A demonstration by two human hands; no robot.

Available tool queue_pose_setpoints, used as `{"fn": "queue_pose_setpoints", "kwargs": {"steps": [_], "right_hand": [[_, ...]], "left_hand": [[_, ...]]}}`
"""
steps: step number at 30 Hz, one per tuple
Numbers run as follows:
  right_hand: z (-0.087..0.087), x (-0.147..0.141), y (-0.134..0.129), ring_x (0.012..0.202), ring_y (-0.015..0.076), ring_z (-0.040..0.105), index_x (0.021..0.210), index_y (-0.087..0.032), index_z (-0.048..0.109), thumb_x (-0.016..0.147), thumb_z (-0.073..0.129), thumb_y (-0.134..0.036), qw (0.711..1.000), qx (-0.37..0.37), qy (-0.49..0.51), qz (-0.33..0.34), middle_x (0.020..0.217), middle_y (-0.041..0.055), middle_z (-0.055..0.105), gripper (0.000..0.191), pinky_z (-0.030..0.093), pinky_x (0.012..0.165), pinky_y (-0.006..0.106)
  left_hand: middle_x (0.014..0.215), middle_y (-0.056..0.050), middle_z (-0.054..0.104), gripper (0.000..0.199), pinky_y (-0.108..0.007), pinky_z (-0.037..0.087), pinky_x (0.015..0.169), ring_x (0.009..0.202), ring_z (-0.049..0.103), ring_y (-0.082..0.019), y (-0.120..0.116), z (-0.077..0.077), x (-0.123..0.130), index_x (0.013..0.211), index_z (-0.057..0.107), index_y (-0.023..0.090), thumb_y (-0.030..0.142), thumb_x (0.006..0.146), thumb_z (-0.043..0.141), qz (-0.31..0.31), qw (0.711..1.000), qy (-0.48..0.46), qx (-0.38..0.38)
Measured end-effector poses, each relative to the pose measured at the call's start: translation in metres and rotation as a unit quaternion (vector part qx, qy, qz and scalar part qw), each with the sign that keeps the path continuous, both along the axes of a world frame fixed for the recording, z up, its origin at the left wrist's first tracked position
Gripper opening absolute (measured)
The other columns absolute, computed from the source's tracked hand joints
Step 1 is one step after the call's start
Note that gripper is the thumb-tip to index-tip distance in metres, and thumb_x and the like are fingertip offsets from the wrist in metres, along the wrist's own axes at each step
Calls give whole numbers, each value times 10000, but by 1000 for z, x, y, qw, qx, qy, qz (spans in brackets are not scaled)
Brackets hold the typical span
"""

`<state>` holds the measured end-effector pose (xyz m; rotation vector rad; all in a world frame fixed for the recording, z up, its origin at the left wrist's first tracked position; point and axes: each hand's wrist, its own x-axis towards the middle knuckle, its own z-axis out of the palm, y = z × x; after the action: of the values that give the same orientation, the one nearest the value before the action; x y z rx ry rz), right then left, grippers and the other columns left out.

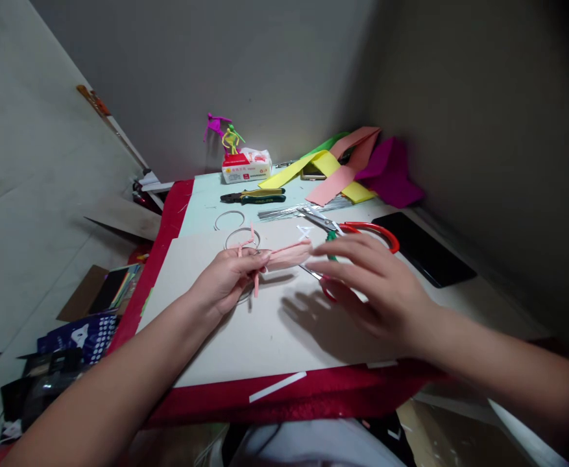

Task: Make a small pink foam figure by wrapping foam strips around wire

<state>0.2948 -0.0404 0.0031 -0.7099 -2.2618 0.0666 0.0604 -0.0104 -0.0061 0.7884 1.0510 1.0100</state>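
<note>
My left hand (228, 275) is closed, thumb and fingers pinching a small wire piece wrapped in pink paper (246, 244), whose thin pink ends stick out above and below the grip. From the same grip a pink paper strip (289, 254) stretches to the right. My right hand (381, 285) is open, fingers spread, its fingertips just right of the strip's free end. Thin wire rings (230, 220) lie by my left hand. Red-handled scissors (372, 227) lie beyond my right hand, and a second, partly hidden pair of scissors (312, 272) lies under it.
Pliers (252, 196) and a bundle of wires (284, 213) lie behind my hands. Farther back are a tissue pack (246, 167) with small coloured figures (230, 139) and strips of coloured paper (323, 188). A black phone-like slab (425, 250) lies at right. Red cloth (327, 395) borders the table.
</note>
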Motion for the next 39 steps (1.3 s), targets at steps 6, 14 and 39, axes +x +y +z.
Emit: {"fn": "queue_pose_setpoints", "kwargs": {"steps": [6, 14, 39], "right_hand": [[5, -32, 53, 833, 192, 646, 889, -166, 702, 852, 588, -212, 931, -359, 66, -26, 884, 52, 723, 128, 502, 764, 332], [-22, -27, 54, 505, 78, 459, 820, -159, 655, 790, 687, -349, 762, -607, 225, 10, 605, -28, 563, 195, 333, 457, 205], [-18, -22, 39, 851, 216, 529, 973, -188, 608, 922, 456, -147, 993, 109, -42, 16, 835, 54, 656, 165, 369, 769, 393]], "left_hand": [[753, -49, 679, 158, -233, 455, 606, 711, 609, -148, -7, 3, 5, 699, 726, 114, 223, 632, 820, -19, 996, 71, 48], [691, -13, 639, 138, -225, 350, 451, 507, 496, -89, -11, -4, 7, 720, 723, 123, 243, 697, 785, -32, 989, 131, 62], [617, -1, 576, 106, -188, 385, 552, 586, 492, -91, -12, -3, 7, 637, 678, 129, 175, 700, 749, -91, 996, 0, -23]]}}
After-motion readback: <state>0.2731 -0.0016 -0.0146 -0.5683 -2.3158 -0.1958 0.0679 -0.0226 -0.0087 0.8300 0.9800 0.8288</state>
